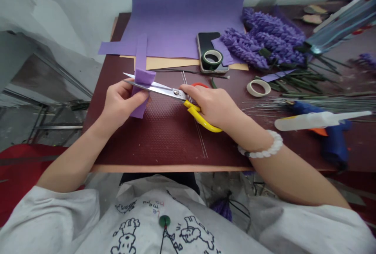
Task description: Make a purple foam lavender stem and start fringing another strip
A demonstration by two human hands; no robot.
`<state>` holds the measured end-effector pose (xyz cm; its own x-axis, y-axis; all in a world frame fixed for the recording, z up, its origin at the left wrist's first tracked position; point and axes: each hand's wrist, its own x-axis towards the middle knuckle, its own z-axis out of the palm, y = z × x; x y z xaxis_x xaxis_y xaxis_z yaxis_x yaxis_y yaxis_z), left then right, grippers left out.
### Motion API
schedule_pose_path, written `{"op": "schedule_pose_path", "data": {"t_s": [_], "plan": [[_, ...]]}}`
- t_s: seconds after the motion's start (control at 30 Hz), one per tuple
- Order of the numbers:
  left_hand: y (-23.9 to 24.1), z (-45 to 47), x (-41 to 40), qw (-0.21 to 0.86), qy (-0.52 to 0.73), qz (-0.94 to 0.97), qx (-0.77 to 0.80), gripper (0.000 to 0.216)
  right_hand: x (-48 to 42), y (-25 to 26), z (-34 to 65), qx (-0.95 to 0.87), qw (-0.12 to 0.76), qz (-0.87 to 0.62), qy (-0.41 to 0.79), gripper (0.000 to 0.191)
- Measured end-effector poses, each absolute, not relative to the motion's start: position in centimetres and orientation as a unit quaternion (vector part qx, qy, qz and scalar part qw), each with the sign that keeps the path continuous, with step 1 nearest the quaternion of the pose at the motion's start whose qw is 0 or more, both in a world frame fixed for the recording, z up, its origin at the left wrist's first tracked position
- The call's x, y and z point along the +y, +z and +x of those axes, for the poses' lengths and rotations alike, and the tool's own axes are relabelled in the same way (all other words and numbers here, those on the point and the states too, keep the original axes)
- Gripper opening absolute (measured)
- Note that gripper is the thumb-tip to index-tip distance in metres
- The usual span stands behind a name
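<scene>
My left hand pinches a folded purple paper strip between thumb and fingers, above the left part of the table. In my right hand is a pair of scissors with yellow and red handles. Its blades point left and lie across the strip, slightly apart, close to my left thumb. Behind the strip, another purple strip lies over the edge of a large purple sheet. Two thin wires lie on the table under my right hand.
A phone carries a dark green tape roll. Purple flower stems are heaped at the back right. A cream tape roll, thin wires, a white bottle and a blue glue gun lie at right.
</scene>
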<state>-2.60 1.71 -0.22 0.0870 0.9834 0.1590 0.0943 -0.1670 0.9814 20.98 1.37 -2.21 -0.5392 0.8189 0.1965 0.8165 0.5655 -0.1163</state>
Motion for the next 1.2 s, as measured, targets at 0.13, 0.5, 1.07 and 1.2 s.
{"op": "schedule_pose_path", "data": {"t_s": [0.13,0.5,1.07,1.2], "plan": [[-0.12,-2.70,1.80,0.429,0.508,0.580,0.470,0.019,1.45,-2.25,20.84,-0.885,0.151,-0.438,0.037,0.048],[-0.48,-2.76,1.93,0.397,0.515,0.588,0.480,0.014,1.76,-2.41,20.81,-0.888,0.175,-0.422,0.051,0.050],[-0.17,-2.70,1.81,0.433,0.497,0.583,0.475,0.011,1.56,-2.40,20.78,-0.879,0.159,-0.449,0.026,0.049],[-0.20,-2.83,2.05,0.421,0.513,0.584,0.467,0.012,1.89,-2.64,20.88,-0.887,0.173,-0.427,0.025,0.053]]}}
